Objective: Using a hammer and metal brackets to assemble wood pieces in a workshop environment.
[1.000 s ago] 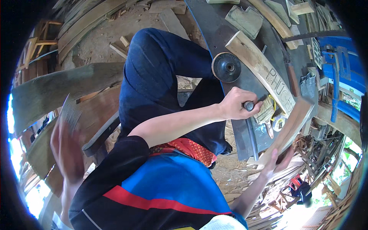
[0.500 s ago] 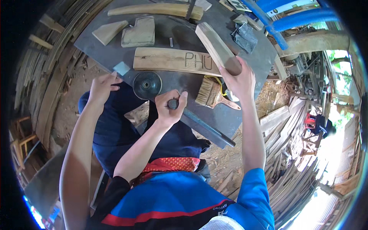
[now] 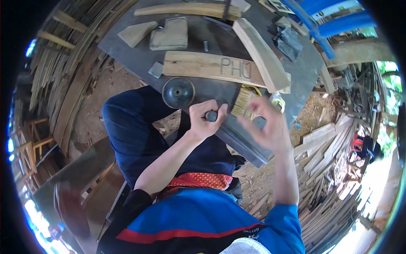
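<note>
My left hand point(image 3: 206, 118) is closed round a dark cylindrical handle point(image 3: 211, 116), whose round end faces up. Up and left of it is a black disc with a central hub point(image 3: 178, 92); whether it joins the handle I cannot tell. My right hand point(image 3: 266, 125) is blurred, thumb and fingers apart, with nothing visible between them. It hovers over a wide bristle brush point(image 3: 243, 101), hiding most of its handle. Just beyond lies a long wooden piece point(image 3: 260, 55), overlapping the right end of a lettered wooden board point(image 3: 198, 65).
The dark table point(image 3: 135, 59) bears wooden offcuts point(image 3: 169, 36), a long curved piece point(image 3: 186, 9), a small grey square point(image 3: 155, 70) and crumpled dark material point(image 3: 289, 42). Blue metal bars point(image 3: 315, 31) rise at far right. Stacked planks point(image 3: 63, 80) line the left; another person's blurred arm point(image 3: 72, 207) is at lower left.
My right hand has let go of the wooden piece and drawn back over the brush. The other person's hand has left the small square and withdrawn to the lower left. My left hand keeps its grip.
</note>
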`<move>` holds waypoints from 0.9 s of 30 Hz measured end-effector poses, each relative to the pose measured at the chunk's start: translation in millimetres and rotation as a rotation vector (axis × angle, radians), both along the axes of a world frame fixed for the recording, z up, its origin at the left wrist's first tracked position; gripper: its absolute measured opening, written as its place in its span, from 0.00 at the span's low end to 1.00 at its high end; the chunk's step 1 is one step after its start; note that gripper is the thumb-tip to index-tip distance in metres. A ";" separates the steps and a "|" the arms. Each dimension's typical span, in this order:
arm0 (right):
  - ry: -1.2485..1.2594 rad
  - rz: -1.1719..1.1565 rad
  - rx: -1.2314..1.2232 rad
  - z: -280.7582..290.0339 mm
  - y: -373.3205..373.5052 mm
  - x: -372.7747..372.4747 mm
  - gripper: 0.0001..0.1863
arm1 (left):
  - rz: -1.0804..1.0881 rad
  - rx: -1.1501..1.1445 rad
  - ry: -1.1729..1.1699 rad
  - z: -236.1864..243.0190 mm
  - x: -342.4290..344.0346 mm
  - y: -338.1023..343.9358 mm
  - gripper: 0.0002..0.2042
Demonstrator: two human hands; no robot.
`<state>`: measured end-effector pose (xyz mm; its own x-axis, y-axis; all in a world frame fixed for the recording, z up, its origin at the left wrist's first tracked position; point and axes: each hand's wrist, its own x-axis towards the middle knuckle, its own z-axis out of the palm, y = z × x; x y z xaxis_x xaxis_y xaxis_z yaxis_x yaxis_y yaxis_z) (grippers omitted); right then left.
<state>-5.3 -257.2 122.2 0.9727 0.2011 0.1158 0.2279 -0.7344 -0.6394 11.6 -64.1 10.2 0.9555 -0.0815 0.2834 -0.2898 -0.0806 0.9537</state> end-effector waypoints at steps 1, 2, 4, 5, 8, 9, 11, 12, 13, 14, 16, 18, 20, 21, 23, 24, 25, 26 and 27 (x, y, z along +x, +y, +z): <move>0.168 0.029 -0.026 5.7 5.7 -14.7 0.23 | 0.019 0.000 -0.001 -2.2 1.2 -0.4 0.17; 0.166 0.048 -0.026 4.8 6.8 -28.2 0.23 | 0.039 0.002 -0.003 0.4 2.4 -3.1 0.17; 0.299 0.086 -0.092 -10.5 5.9 -51.8 0.20 | 0.126 -0.112 0.039 11.0 1.9 -3.8 0.18; 0.298 0.103 -0.094 -13.5 8.0 -60.6 0.20 | 0.117 -0.074 0.054 17.8 -0.1 -0.6 0.19; 0.480 0.000 -0.103 -21.0 12.8 -77.1 0.20 | -0.012 0.061 -0.012 53.1 -3.2 13.2 0.16; 0.419 -0.046 -0.069 -22.4 15.4 -83.5 0.20 | -0.108 0.007 0.027 56.5 -3.6 18.9 0.14; 0.353 -0.096 -0.038 -28.4 16.7 -91.9 0.19 | -0.026 -0.027 -0.101 66.5 3.2 31.6 0.13; 0.339 -0.152 -0.057 -33.5 15.2 -92.6 0.19 | 0.058 -0.051 -0.227 71.0 4.1 39.0 0.13; 0.323 -0.206 -0.079 -39.1 14.4 -90.6 0.19 | 0.080 -0.053 -0.125 65.7 1.7 51.2 0.11; 0.313 -0.208 -0.080 -43.9 13.4 -88.2 0.19 | 0.099 -0.056 -0.023 56.3 -1.1 65.3 0.10; 0.350 -0.307 0.093 -56.7 11.0 -87.9 0.18 | -0.015 0.273 0.085 42.7 -0.5 91.1 0.08; 0.262 -0.329 0.196 -81.5 7.6 -90.2 0.19 | -0.074 0.366 0.134 40.0 -5.2 93.4 0.09; 0.452 -0.438 0.247 -92.8 2.6 -88.0 0.22 | -0.107 0.518 0.119 36.6 -10.8 84.2 0.09; 0.443 -0.431 0.248 -89.2 4.6 -85.7 0.22 | -0.090 0.619 0.062 35.2 -12.0 78.5 0.08; 0.513 -0.486 0.357 -79.0 10.6 -81.5 0.24 | -0.082 0.707 0.012 26.4 -9.0 71.0 0.07; 0.498 -0.483 0.359 -80.7 10.2 -82.7 0.24 | -0.084 0.794 -0.029 28.6 -6.8 66.2 0.07; 0.473 -0.488 0.369 -85.8 9.7 -84.9 0.25 | -0.108 0.811 0.022 32.0 -6.0 61.7 0.05; 0.448 -0.491 0.379 -88.5 9.5 -87.0 0.26 | -0.097 0.812 0.008 33.8 -5.2 58.9 0.05; 0.438 -0.506 0.391 -86.0 13.8 -86.9 0.26 | -0.104 0.860 -0.013 29.5 -4.3 57.5 0.05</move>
<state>-92.3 -243.4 36.2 0.9088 -0.2560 -0.3294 -0.4083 -0.3838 -0.8283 7.2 -6.5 39.7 0.9285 -0.3592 0.0943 -0.3462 -0.7450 0.5702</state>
